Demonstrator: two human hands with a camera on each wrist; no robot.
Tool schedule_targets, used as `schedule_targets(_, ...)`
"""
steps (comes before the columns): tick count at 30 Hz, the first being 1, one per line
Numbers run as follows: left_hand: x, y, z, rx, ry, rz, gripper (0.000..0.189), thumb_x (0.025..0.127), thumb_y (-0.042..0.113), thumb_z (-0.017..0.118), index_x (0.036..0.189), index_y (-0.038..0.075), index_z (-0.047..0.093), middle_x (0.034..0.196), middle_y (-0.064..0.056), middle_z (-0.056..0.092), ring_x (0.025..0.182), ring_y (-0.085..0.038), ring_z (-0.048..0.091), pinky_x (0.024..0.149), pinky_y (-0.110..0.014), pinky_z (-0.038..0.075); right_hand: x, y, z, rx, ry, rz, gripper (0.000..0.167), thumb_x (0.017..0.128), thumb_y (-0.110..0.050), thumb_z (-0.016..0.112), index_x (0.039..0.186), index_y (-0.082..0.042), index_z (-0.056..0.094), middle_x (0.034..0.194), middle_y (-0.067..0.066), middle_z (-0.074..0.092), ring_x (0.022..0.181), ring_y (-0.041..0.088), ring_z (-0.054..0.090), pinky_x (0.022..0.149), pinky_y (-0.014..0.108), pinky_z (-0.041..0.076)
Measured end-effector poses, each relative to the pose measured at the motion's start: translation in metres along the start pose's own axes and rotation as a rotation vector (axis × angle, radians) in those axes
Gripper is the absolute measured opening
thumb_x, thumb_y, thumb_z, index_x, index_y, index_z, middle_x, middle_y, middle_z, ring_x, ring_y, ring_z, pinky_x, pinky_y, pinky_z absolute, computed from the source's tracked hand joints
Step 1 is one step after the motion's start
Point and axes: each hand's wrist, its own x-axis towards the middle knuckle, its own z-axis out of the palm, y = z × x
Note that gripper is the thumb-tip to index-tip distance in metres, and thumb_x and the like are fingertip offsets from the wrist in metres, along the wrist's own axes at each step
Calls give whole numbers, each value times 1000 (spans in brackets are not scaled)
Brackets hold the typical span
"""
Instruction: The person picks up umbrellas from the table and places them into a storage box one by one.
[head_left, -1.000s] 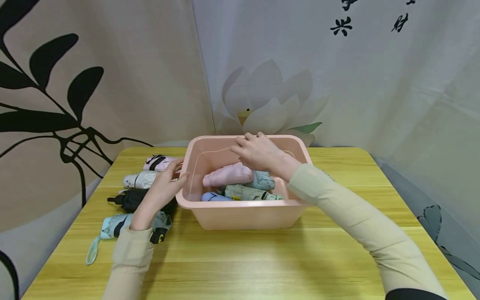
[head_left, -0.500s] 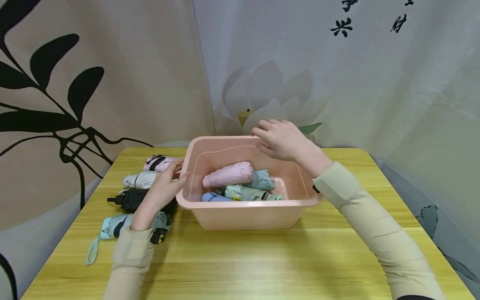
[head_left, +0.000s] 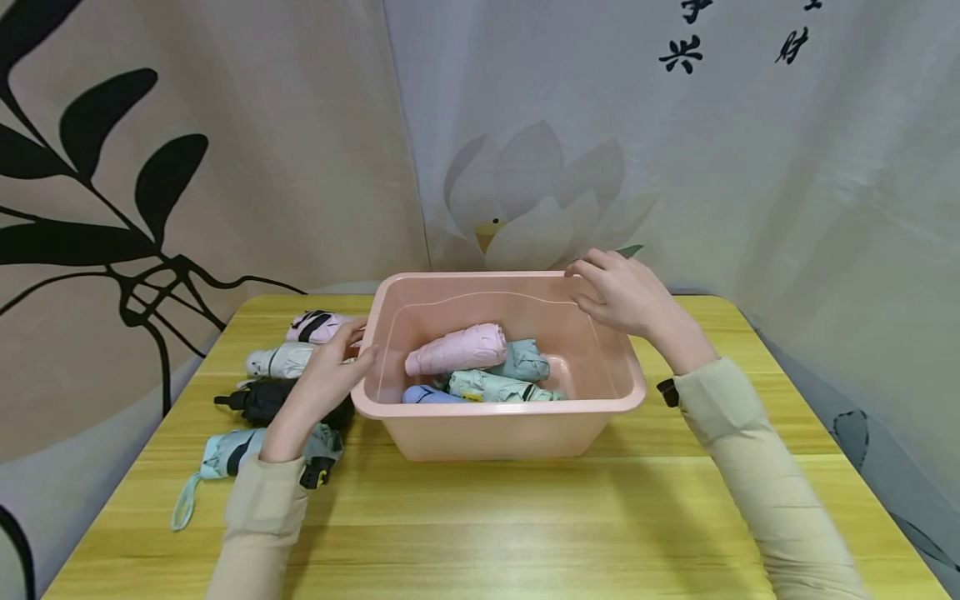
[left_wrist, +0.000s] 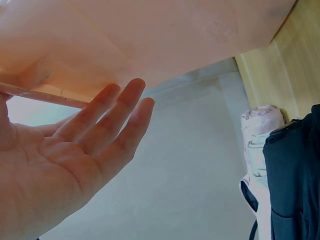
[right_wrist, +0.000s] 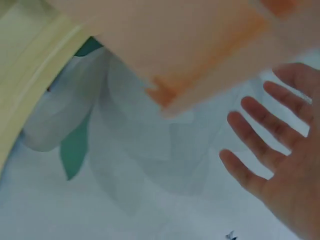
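Observation:
A pink plastic basin (head_left: 495, 433) sits on the table, with several folded umbrellas inside, among them a pink one (head_left: 457, 350), a teal one (head_left: 522, 361), a pale green one (head_left: 502, 387) and a blue one (head_left: 431, 394). My left hand (head_left: 330, 375) rests at the basin's left rim; in the left wrist view its fingers (left_wrist: 112, 117) stretch out below the rim, with the thumb mostly out of frame. Over the basin's back right corner is my right hand (head_left: 626, 292). The right wrist view shows its fingers (right_wrist: 255, 132) spread, holding nothing.
Left of the basin lies a row of folded umbrellas: pink and black (head_left: 318, 325), white (head_left: 281, 361), black (head_left: 258, 400) and light blue with a wrist loop (head_left: 225, 452). A printed curtain (head_left: 525, 125) hangs behind the wooden table (head_left: 525, 533).
My right hand has moved from above the basin's middle to its back right corner. The left hand, the basin and the umbrellas have stayed in place.

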Motion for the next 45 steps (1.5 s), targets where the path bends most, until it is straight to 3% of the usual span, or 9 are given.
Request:
schedule_targets(9, 2, 0, 1, -4, 5, 10, 65, 98, 35, 48, 150, 5, 22, 149, -25, 34, 132, -45, 40, 106, -57, 38, -34, 13, 20, 13, 55, 127, 41, 85, -19, 66, 122, -3, 60, 122, 17, 59, 109, 39, 55, 86, 55, 47)
schedule_targets(14, 3, 0, 2, 7, 0, 22, 66, 98, 36, 47, 150, 4, 22, 149, -26, 35, 131, -44, 41, 105, -58, 38, -49, 13, 23, 64, 55, 232, 49, 85, -22, 65, 128, -3, 55, 129, 19, 54, 116, 42, 51, 87, 58, 45)
schedule_targets(18, 3, -2, 2, 26, 4, 59, 65, 99, 39, 45, 150, 5, 24, 148, -25, 37, 132, -42, 41, 105, -58, 38, -55, 11, 20, 85, 9, 308, 54, 85, -24, 62, 132, 0, 51, 130, 22, 53, 116, 45, 50, 88, 60, 44)
schedule_targets(25, 1, -13, 0, 109, 54, 209, 56, 101, 38, 41, 147, 7, 32, 144, -20, 45, 129, -38, 47, 102, -57, 41, -58, 7, 17, 132, -128, 416, 56, 88, -27, 56, 136, 2, 47, 134, 24, 52, 120, 43, 52, 90, 59, 46)
schedule_targets(29, -8, -23, -6, 184, 64, 226, 58, 100, 43, 39, 148, 11, 32, 143, -19, 46, 131, -38, 45, 101, -59, 40, -57, 6, 20, 178, -146, 453, 57, 89, -27, 54, 138, 0, 44, 137, 24, 50, 123, 43, 50, 93, 60, 45)
schedule_targets(32, -18, -32, -11, 290, 89, 211, 61, 99, 46, 40, 147, 10, 34, 142, -20, 48, 129, -40, 45, 99, -61, 40, -58, 6, 22, 221, -164, 479, 59, 90, -26, 51, 142, 0, 39, 140, 24, 47, 125, 44, 48, 95, 61, 44)
schedule_targets(38, -38, -52, -19, 486, 147, 207, 64, 91, 48, 56, 138, 5, 48, 135, -23, 53, 121, -45, 50, 92, -62, 43, -57, 6, 26, 283, -187, 509, 60, 91, -25, 48, 145, -2, 34, 141, 23, 47, 123, 42, 50, 92, 60, 45)
schedule_targets(45, -54, -82, -17, 632, 214, 356, 64, 76, 40, 77, 126, 6, 58, 120, -22, 64, 100, -43, 62, 78, -56, 52, -56, 6, 28, 309, -206, 524, 62, 91, -25, 47, 147, -2, 30, 139, 24, 49, 119, 41, 53, 92, 57, 46)
